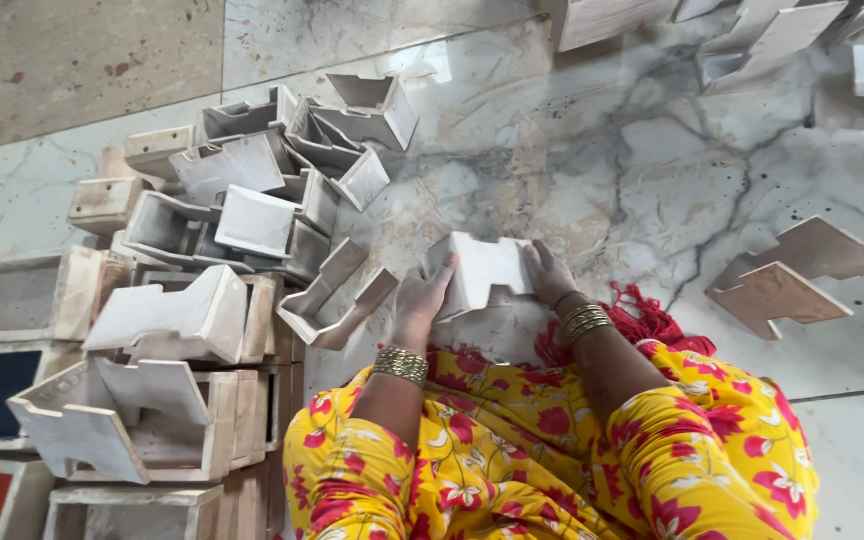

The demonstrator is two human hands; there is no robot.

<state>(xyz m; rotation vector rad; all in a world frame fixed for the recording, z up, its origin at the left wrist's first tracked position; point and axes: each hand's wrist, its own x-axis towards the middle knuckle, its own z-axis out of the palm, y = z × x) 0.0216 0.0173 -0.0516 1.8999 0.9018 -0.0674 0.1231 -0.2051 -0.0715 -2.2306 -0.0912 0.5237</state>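
Note:
A white-painted wooden box piece [484, 270] with notched edges rests on the marble floor [592, 160] in front of me. My left hand [420, 298] grips its left side and my right hand [550, 274] presses on its right edge. Both wrists wear gold bangles, and my sleeves are yellow with red flowers. Just left of my left hand lies another white open box piece [337, 300].
A pile of similar white box pieces [252, 190] fills the left, with stacked ones [142, 400] nearer me. Two flat brown notched boards [797, 272] lie at right. More white pieces [762, 40] sit at the top right.

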